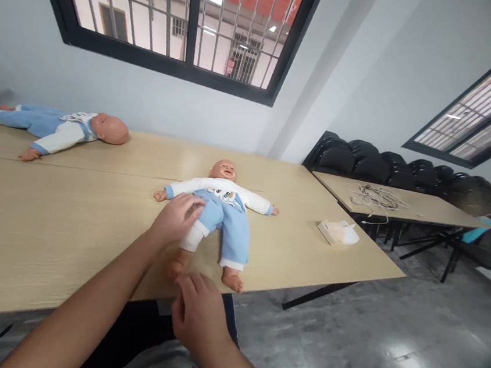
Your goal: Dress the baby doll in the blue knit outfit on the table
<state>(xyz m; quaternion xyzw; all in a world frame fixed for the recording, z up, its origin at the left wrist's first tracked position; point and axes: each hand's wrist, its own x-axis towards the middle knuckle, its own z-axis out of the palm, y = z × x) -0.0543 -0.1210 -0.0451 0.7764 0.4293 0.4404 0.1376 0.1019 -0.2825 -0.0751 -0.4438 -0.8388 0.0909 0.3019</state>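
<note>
A baby doll (222, 196) in a white-sleeved top and light blue trousers lies on its back on the table, its feet towards me. My left hand (178, 217) is closed on the blue trouser leg (211, 212) at the left in view, around knee height. Below it, that leg shows a white band (194, 236) and a bare lower part. My right hand (197, 308) has its fingers curled at the bare foot (176, 267) of the same leg, by the table's front edge; its fingertips are partly hidden. The other trouser leg (236, 238) reaches down to the ankle.
A second doll (65, 127) in similar clothes lies at the back left of the table (70, 218). A white packet of tissues (339, 232) sits at the right. Beyond are another table with tangled cables (378, 198), stacked black chairs (334, 155) and a barred window (192, 20).
</note>
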